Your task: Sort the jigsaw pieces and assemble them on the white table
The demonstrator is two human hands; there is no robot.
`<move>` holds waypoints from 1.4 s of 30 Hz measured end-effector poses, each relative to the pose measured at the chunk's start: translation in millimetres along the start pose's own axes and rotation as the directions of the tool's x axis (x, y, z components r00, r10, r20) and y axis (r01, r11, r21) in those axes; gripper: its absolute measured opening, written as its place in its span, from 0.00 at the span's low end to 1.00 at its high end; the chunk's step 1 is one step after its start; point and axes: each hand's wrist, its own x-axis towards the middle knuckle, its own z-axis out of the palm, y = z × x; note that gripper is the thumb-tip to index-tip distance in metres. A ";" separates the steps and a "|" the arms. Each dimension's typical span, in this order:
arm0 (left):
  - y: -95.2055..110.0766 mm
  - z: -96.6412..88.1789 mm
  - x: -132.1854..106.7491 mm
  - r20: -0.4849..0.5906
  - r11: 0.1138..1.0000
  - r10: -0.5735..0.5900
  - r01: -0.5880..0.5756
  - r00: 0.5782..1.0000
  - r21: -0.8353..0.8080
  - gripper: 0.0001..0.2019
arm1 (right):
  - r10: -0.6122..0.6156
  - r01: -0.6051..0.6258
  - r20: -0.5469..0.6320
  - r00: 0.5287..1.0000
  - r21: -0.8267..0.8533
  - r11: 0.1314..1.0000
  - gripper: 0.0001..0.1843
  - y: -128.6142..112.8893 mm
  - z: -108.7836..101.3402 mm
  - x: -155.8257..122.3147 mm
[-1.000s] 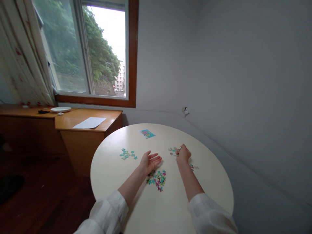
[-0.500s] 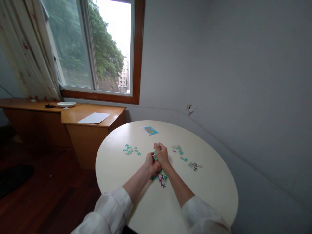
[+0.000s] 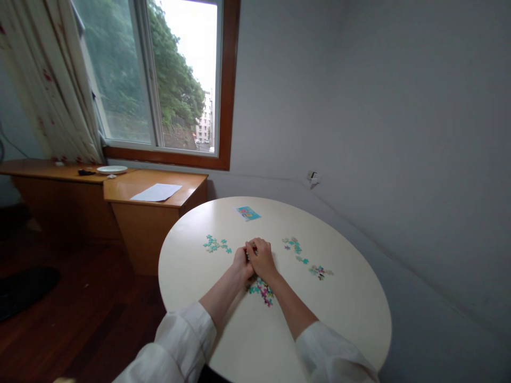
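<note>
My left hand (image 3: 241, 263) and my right hand (image 3: 262, 258) are pressed together near the middle of a round cream table (image 3: 343, 314), fingers closed around small puzzle pieces held between them. Just under my wrists lies a heap of teal and pink puzzle pieces (image 3: 261, 290). A small cluster of teal pieces (image 3: 216, 244) lies to the left of my hands. To the right lie two more small clusters (image 3: 292, 244) (image 3: 318, 272). A small blue picture card (image 3: 248, 213) lies at the table's far side.
A wooden sideboard (image 3: 139, 223) stands left of the table under the window, with a white sheet of paper (image 3: 156, 192) and a white plate (image 3: 112, 169) on it. A grey wall runs close along the table's right side. Dark wooden floor lies to the left.
My right hand came back from the right-hand cluster and met my left hand, which closed from open. Both hands then sank slightly toward the table.
</note>
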 end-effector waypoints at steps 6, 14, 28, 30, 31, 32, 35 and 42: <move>7.4 4.4 -6.1 -0.011 0.996 -0.091 0.091 0.996 -0.008 0.07 | 0.086 -0.076 -0.080 0.993 0.118 0.990 0.17 2.7 -4.1 2.3; 11.5 4.8 -6.5 -0.061 0.978 -0.067 0.077 0.996 0.192 0.13 | 0.334 -0.268 -0.119 0.935 0.381 0.885 0.20 24.3 -7.4 6.6; 16.8 -3.0 -3.0 0.060 0.745 0.275 -0.252 0.960 0.618 0.06 | 0.243 -0.200 -0.031 0.970 0.470 0.860 0.14 24.3 0.8 2.5; 16.0 -3.2 -3.0 0.080 0.715 0.299 -0.279 0.951 0.641 0.07 | 0.227 -0.192 -0.024 0.974 0.452 0.871 0.15 23.9 0.5 1.9; 15.7 -3.3 -3.1 0.088 0.706 0.310 -0.291 0.947 0.646 0.08 | 0.220 -0.188 -0.021 0.975 0.444 0.876 0.15 24.0 0.4 1.8; 15.6 -3.3 -3.2 0.094 0.701 0.317 -0.300 0.944 0.647 0.08 | 0.212 -0.182 -0.018 0.977 0.438 0.880 0.15 24.1 0.4 1.8; 16.0 -3.1 -3.8 0.097 0.706 0.322 -0.308 0.942 0.638 0.08 | 0.179 -0.155 -0.015 0.984 0.432 0.889 0.16 24.7 0.2 1.6; 16.4 -1.2 -7.7 0.090 0.674 0.357 -0.323 0.930 0.665 0.08 | 0.201 -0.183 0.012 0.979 0.473 0.862 0.17 27.0 3.5 1.1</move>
